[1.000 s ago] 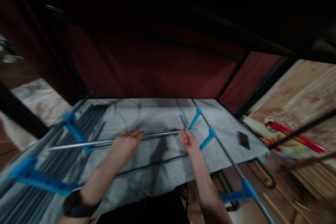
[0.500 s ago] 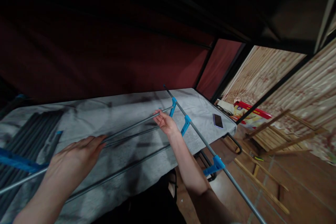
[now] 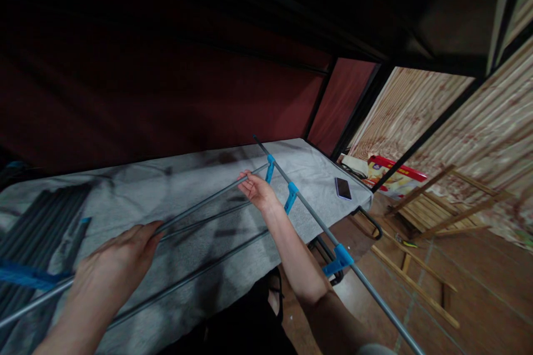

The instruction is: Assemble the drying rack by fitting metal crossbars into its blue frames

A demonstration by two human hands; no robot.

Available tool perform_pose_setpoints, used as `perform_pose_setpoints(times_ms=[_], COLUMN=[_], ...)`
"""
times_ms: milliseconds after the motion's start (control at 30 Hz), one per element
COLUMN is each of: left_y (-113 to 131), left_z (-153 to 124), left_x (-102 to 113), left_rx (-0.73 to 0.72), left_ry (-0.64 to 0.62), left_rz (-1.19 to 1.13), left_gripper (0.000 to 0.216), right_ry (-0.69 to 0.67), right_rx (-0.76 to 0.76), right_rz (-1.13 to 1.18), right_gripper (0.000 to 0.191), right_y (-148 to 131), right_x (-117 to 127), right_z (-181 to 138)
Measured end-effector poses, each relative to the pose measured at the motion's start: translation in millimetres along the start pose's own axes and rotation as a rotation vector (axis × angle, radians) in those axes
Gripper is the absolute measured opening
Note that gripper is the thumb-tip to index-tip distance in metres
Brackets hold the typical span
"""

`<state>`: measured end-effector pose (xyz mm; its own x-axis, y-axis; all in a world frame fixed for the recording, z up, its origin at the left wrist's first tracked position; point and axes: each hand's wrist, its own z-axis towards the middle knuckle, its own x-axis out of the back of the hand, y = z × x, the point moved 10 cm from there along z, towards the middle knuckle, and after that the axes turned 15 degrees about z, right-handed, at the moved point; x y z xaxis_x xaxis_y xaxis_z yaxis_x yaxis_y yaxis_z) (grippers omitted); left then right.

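Observation:
My left hand is closed over a thin grey metal tube that slants up across the cloth. Farther along the same tube, the fingers of my right hand pinch it from below. Its far end meets a blue plastic connector. That connector sits on a long grey pole, along with a middle blue connector and a nearer blue connector. A lower tube runs roughly parallel underneath. Beside my left wrist lies another blue plastic piece.
Several grey tubes lie bundled on the left of the grey-cloth-covered table. A phone rests near its right edge. A red box, a folding wooden chair and a wooden frame are on the right.
Both hands keep their hold on the tube. The view has shifted slightly, and the hands, tube and pole appear a little farther left.

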<state>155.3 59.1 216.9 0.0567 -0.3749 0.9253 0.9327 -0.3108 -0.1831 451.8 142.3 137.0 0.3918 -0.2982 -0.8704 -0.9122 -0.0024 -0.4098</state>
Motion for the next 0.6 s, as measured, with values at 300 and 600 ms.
perform_pose_setpoints(times_ms=[300, 600], left_y=[-2, 1], left_z=[6, 19], left_x=[-5, 4], left_rx=[0.019, -0.024], left_ry=[0.018, 0.112], left_rz=[-0.002, 0.067], left_gripper=[0.053, 0.059], right_ry=[0.003, 0.055], right_rx=[0.021, 0.196], right_rz=[-0.032, -0.133], right_gripper=[0.014, 0.015], right_y=[-2, -18], right_x=[4, 25], right_z=[6, 8])
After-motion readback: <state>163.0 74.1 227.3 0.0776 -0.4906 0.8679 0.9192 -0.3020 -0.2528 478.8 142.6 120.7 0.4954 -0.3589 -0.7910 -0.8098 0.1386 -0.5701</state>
